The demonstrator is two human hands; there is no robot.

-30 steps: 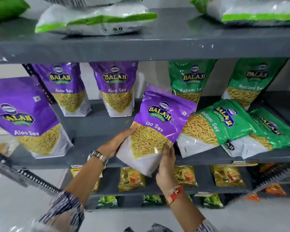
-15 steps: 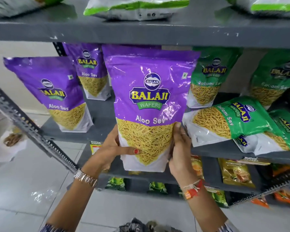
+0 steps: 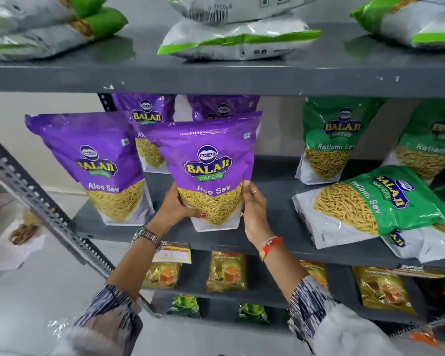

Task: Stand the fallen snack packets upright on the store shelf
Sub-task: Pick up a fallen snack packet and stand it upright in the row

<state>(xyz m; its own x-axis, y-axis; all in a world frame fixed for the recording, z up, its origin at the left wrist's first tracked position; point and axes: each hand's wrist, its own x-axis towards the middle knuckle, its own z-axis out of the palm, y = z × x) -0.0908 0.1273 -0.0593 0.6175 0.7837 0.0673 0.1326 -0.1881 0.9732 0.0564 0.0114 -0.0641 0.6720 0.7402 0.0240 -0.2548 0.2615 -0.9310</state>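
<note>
A purple Aloo Sev packet (image 3: 211, 160) stands upright on the grey middle shelf (image 3: 275, 214), near its front edge. My left hand (image 3: 176, 208) grips its lower left side and my right hand (image 3: 253, 209) presses flat on its lower right side. Another purple packet (image 3: 95, 163) stands upright to its left, and two more (image 3: 147, 116) stand behind. On the right, a green Ratlami Sev packet (image 3: 370, 206) lies fallen on its back on top of other fallen packets (image 3: 421, 242). Two green packets (image 3: 332, 140) stand upright at the back.
The top shelf (image 3: 216, 78) carries flat white-and-green bags (image 3: 237, 39). Lower shelves hold small yellow packets (image 3: 226, 272) and green ones (image 3: 185, 304). A slotted metal upright (image 3: 44, 204) slants across the left side. The floor is light tile.
The purple packet went from tilted to upright and was lowered onto the middle shelf, farther from the camera. Both hands stayed on its lower sides.
</note>
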